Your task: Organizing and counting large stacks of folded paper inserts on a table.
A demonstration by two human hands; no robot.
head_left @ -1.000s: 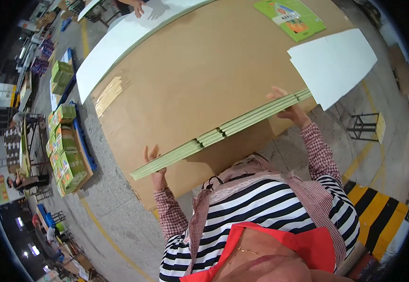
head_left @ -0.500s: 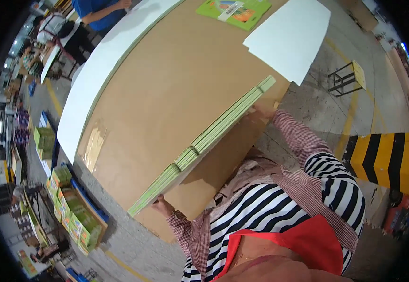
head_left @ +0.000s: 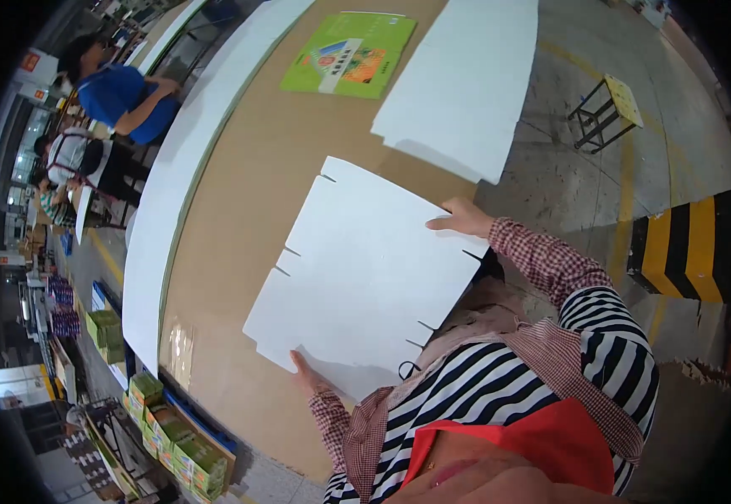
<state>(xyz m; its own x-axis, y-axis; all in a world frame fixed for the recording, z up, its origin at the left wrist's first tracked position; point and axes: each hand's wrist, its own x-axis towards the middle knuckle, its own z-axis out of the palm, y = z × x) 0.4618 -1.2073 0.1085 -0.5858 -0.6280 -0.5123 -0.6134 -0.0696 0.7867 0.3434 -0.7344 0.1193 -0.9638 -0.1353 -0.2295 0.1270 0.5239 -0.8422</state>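
White slotted cardboard box sheets (head_left: 365,260) lie flat with their white face up, at the near part of the brown table top (head_left: 239,185). Short slits cut into two opposite edges. My right hand (head_left: 464,220) grips the right corner, thumb on the white face and fingers partly hidden at the edge. At the near left edge, my left hand (head_left: 305,375) holds on with its thumb on top; its other fingers are hidden underneath. How many sheets are stacked there cannot be seen from above.
Beyond lie more white cardboard sheets (head_left: 462,84) and a green printed carton (head_left: 350,55). A long white stack (head_left: 168,151) lines the table's left side. A stool (head_left: 605,113) and a striped barrier (head_left: 691,244) stand right. Green cartons (head_left: 176,437) sit on a pallet; co-workers (head_left: 130,101) stand far left.
The sheets were tilted up on edge, showing a stack of green-edged layers; now they lie with the white face up. Both hands stay on them. The view has shifted.
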